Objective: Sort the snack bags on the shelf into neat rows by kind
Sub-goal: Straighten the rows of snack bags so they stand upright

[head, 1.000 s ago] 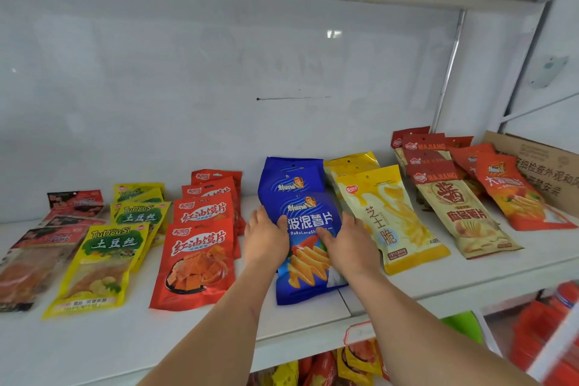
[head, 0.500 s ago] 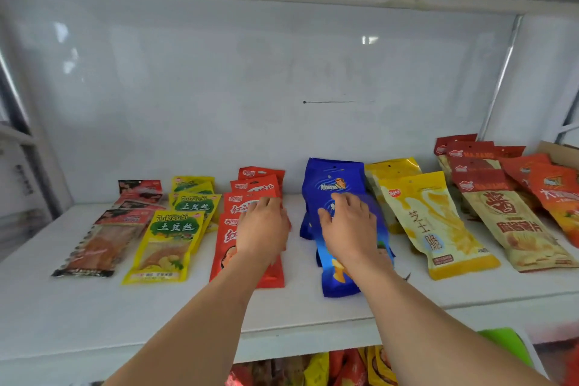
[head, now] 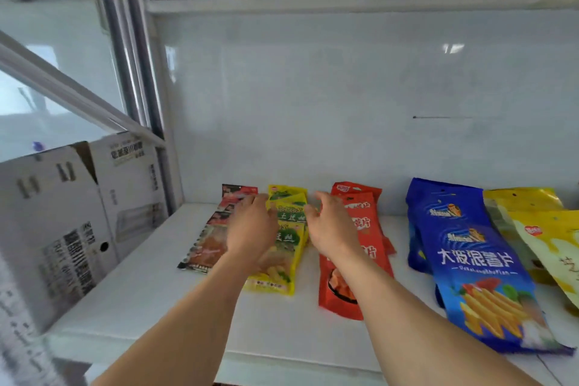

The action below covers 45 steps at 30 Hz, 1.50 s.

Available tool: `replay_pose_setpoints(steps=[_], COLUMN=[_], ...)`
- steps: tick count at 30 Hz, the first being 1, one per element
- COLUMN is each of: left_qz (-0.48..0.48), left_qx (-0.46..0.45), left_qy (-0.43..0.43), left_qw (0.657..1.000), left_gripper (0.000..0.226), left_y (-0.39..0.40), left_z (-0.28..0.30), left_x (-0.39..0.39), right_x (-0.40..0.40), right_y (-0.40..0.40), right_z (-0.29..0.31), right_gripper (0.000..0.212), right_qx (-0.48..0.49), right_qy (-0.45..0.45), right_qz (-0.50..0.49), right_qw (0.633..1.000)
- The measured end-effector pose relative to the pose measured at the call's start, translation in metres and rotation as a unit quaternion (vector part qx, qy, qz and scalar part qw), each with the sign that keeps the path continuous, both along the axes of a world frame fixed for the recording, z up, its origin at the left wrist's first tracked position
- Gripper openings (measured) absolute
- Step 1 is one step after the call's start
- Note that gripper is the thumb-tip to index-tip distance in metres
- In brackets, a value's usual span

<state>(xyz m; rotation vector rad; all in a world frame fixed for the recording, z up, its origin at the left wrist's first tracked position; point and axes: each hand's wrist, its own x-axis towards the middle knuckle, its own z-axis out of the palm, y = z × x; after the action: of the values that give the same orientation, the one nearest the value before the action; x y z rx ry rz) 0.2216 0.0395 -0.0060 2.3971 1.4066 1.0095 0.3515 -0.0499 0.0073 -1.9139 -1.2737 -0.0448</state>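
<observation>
Where hands hover, yellow-green bags (head: 286, 247) overlapped

Both hands left the blue bags (head: 470, 260) for the yellow-green bags (head: 286, 247).

Both forearms bare, extended forward and slightly leftward, roughly parallel. Left hand (head: 250, 230) palm down, fingers reaching ahead, loosely spread. Right hand (head: 329, 224) just beside it, palm turned inward, fingers (head: 322, 200) relaxed and slightly curved, thumb out toward the left hand. Neither hand grips anything.
</observation>
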Motion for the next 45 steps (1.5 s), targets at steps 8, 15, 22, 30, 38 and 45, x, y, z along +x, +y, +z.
replay_pose_setpoints(steps=[8, 15, 22, 30, 38, 45], left_qz=[0.028, -0.076, -0.081, -0.080, -0.131, -0.140], left_qx=[-0.161, -0.240, -0.210, -0.252, -0.310, -0.288], left_qy=[-0.127, -0.090, -0.030, -0.100, -0.191, -0.175], left_qw=[0.978, 0.964, 0.974, 0.959, 0.922, 0.931], left_gripper=[0.056, 0.060, 0.052, 0.048, 0.015, 0.011], left_y=[0.122, 0.165, 0.167, 0.178, 0.187, 0.194], left_z=[-0.016, -0.040, -0.049, -0.048, -0.043, -0.042], left_x=[-0.067, -0.071, -0.074, -0.074, -0.068, -0.066], right_x=[-0.069, -0.088, -0.086, -0.084, -0.079, -0.079], right_y=[0.108, 0.159, 0.186, 0.203, 0.211, 0.222], right_z=[-0.001, -0.009, -0.013, -0.013, -0.027, -0.036], right_gripper=[0.051, 0.063, 0.077, 0.077, 0.077, 0.063], right_qx=[-0.013, -0.051, -0.113, -0.056, -0.061, -0.054], right_qy=[0.255, 0.322, 0.286, 0.410, 0.473, 0.535], right_qz=[0.053, 0.018, -0.033, 0.003, 0.001, 0.043], right_qw=[0.965, 0.945, 0.951, 0.910, 0.879, 0.842])
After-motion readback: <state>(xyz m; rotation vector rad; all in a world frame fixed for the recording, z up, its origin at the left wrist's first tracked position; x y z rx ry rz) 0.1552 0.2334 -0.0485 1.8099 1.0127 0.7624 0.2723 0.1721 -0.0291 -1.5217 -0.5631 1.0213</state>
